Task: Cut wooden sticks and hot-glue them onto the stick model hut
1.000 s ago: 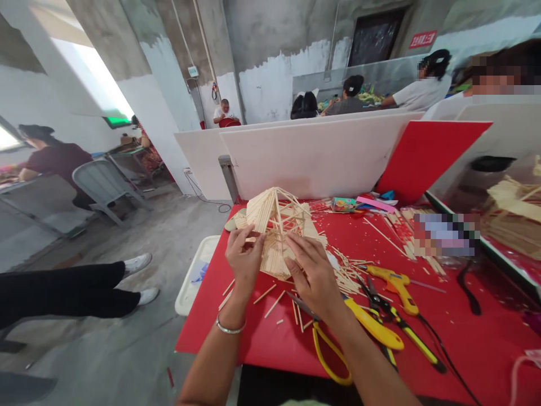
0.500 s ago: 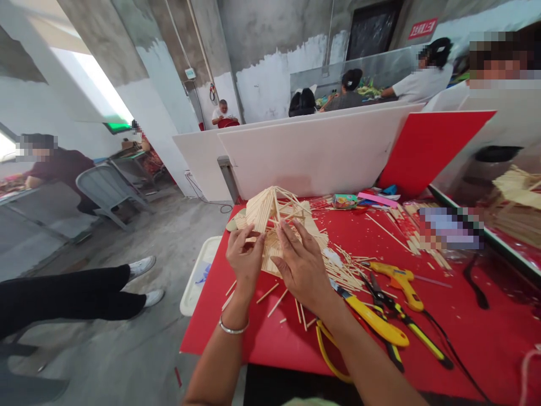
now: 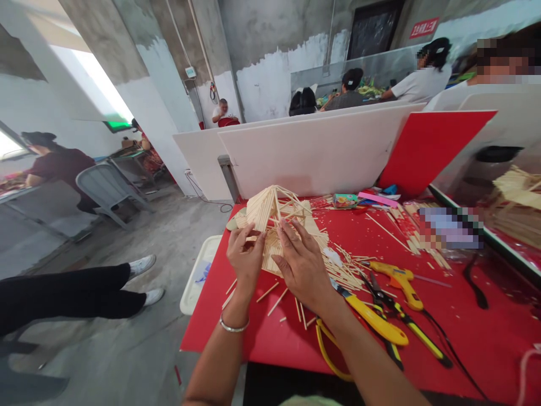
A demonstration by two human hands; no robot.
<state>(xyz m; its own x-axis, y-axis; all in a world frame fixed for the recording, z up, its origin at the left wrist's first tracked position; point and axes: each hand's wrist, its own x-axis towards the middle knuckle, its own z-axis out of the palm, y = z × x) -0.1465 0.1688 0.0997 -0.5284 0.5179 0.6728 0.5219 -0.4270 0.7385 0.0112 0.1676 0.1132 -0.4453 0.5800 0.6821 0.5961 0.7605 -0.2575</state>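
Observation:
A small model roof (image 3: 262, 207) built of pale wooden sticks stands on the red table, its left slope covered with sticks and its right side an open frame. My left hand (image 3: 246, 251) pinches the lower front edge of the covered slope between thumb and fingers. On the right, my right hand (image 3: 302, 256) lies with fingers stretched against the front of the frame, thumb apart. Its fingertips partly hide the sticks there. Below the roof, a flat panel of sticks (image 3: 273, 256) shows between the hands.
Loose sticks (image 3: 349, 270) lie right of the model. Nearby are a yellow utility knife (image 3: 374, 320), cutters (image 3: 416, 332) and a yellow glue gun (image 3: 399, 279) with a cord. White boards (image 3: 313, 152) stand behind the table (image 3: 270, 332). Other people sit farther off.

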